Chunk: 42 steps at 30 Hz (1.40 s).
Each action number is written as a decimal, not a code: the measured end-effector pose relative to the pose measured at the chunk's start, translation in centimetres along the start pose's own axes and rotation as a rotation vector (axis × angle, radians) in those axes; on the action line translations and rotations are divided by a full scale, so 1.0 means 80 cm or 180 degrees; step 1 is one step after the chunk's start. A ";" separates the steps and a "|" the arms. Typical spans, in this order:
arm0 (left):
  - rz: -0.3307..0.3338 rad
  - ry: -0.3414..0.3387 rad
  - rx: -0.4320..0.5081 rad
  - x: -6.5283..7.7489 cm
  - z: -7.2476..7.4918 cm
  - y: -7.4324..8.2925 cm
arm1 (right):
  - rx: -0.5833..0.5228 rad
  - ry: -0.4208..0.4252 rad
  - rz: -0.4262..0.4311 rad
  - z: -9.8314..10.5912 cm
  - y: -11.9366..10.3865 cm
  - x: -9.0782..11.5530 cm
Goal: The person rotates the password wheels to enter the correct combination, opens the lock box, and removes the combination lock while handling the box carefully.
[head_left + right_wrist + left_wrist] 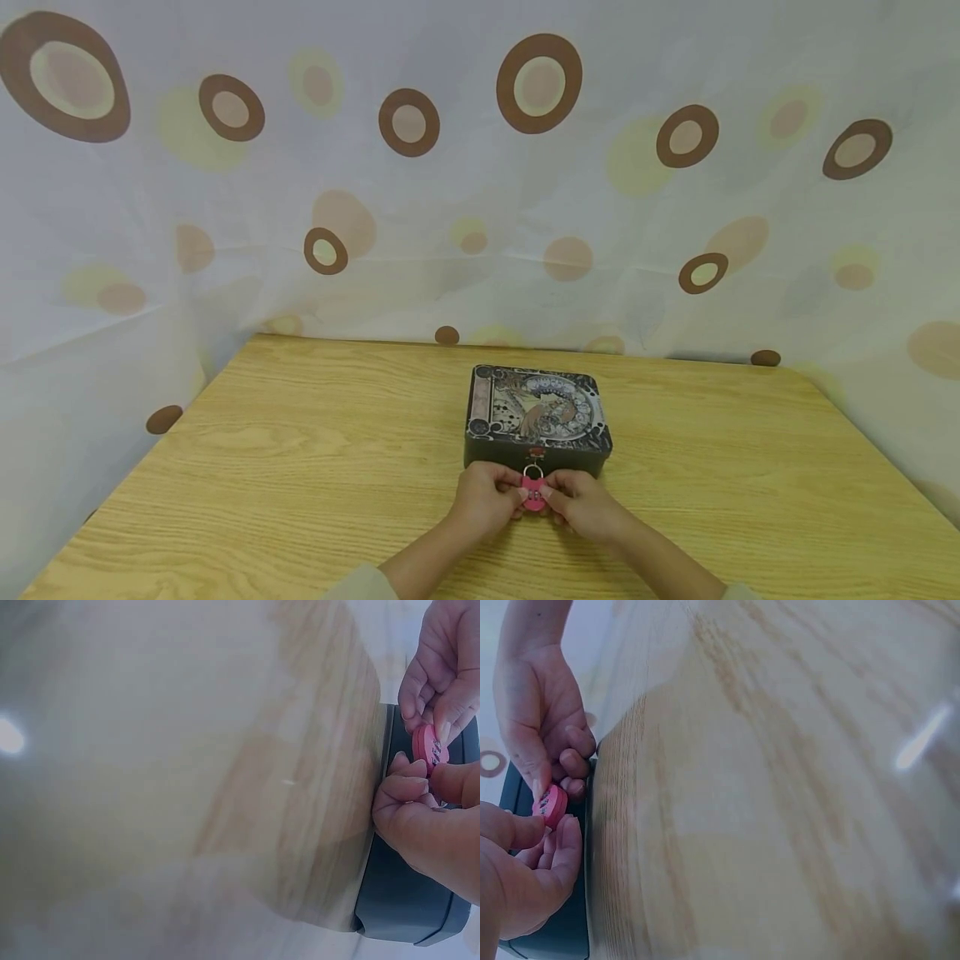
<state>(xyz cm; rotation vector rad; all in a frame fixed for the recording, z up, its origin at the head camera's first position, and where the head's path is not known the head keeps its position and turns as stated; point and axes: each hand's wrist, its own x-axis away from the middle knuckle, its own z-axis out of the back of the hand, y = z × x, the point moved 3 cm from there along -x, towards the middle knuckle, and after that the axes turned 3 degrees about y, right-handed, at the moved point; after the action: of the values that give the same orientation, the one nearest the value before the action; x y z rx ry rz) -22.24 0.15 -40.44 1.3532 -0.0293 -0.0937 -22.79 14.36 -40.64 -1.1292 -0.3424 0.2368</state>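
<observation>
A pink combination padlock (534, 493) with small number dials stands between both hands, its metal shackle pointing up toward the box. My left hand (483, 498) pinches its left side between thumb and fingers. From the other side, my right hand (588, 502) pinches it too, thumb close by the dials. Right behind is a dark tin box (538, 408) with an ornate picture on its lid, closed, and a small reddish clasp (536, 453) on its front. Whether the shackle passes through the clasp I cannot tell. In the left wrist view the padlock (550, 805) shows its rounded pink edge.
The box stands on a light wood-grain table (300, 467), right of its middle. A pale curtain (465, 192) with brown rings and dots hangs behind the table and along its sides. Glare shows on the tabletop (780, 825) in the left wrist view.
</observation>
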 end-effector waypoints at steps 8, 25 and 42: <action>-0.0064 0.0018 -0.0025 0.000 -0.001 -0.001 | -0.0001 0.0019 -0.0045 0.000 0.000 0.001; -0.0044 0.0004 -0.0026 0.000 -0.002 0.000 | 0.0028 -0.0013 -0.0060 0.001 0.000 -0.001; -0.0058 -0.0007 -0.0016 0.000 0.001 0.000 | -0.0049 0.0015 -0.0040 0.003 -0.002 0.002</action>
<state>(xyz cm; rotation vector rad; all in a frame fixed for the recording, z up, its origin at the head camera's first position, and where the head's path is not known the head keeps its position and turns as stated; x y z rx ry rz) -22.28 0.09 -40.40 1.3485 -0.0185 -0.1104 -22.72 14.59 -40.39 -1.1424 -0.3475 0.2207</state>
